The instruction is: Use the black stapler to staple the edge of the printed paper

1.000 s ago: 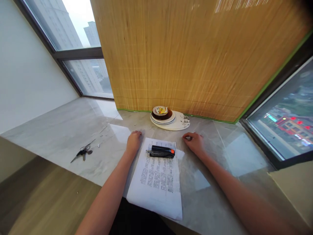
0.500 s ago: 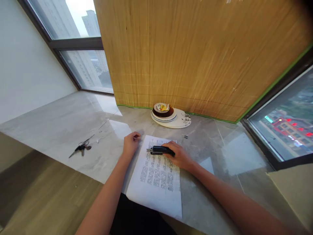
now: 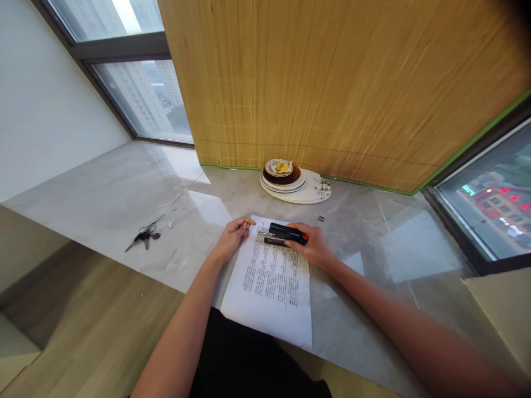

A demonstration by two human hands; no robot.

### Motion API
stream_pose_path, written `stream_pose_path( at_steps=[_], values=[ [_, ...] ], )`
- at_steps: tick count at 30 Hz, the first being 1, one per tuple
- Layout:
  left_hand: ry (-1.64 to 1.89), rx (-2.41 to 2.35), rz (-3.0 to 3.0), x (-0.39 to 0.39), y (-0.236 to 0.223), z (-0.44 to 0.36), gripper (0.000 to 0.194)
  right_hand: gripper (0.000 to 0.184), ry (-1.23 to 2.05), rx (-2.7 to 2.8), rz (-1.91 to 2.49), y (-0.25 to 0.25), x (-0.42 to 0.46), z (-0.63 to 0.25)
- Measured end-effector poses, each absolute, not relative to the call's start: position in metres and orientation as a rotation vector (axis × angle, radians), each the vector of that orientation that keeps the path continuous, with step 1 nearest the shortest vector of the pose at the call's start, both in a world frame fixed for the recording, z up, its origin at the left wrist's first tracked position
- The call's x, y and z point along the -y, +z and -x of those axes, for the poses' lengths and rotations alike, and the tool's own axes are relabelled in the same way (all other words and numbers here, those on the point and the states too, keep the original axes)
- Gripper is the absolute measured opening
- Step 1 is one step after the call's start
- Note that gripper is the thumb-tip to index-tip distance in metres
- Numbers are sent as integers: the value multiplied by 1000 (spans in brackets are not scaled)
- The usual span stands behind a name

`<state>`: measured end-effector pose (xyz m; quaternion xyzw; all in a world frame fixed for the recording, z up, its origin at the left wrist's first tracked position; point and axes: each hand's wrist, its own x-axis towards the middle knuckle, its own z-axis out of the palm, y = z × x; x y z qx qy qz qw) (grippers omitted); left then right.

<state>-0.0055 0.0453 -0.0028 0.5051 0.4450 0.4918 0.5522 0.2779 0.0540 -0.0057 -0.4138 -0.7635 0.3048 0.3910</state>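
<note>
A black stapler (image 3: 286, 233) with a red spot at its back end is gripped in my right hand (image 3: 312, 242). It lies sideways over the upper part of a printed sheet of paper (image 3: 269, 287), its jaws parted and its front pointing left. My left hand (image 3: 234, 239) rests by the paper's top left corner, fingers curled together and the fingertips reaching the corner. Whatever those fingers may hold is too small to make out. The sheet lies on the grey marble-look counter (image 3: 352, 326), its near end by the counter's front edge.
Stacked plates (image 3: 286, 187) with a brown round dish stand at the back, partly on an oval patterned plate (image 3: 317, 190). A bunch of keys (image 3: 145, 235) lies at the left. Small dark staple strips (image 3: 321, 219) lie right of the paper. A bamboo blind (image 3: 311, 83) hangs behind.
The stapler has turned in my right hand and now shows its jaws parted. My left hand has come closer to the paper's top left corner. The camera view has tilted down.
</note>
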Motion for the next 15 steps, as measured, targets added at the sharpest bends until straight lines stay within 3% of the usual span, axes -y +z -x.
stream_pose_path(
  at_steps=[8,12,15],
  values=[
    [1059,-1262,-1877,-38,4,-4,32,36,781,1923,1027,-4,-51,-277],
    [1023,-1291,-2037,-38,4,-8,14,35,756,1929,1000,-2,-49,-277],
    [1020,-1282,-2078,-38,5,-6,12,35,735,1891,1005,-3,-48,-278]
  ],
)
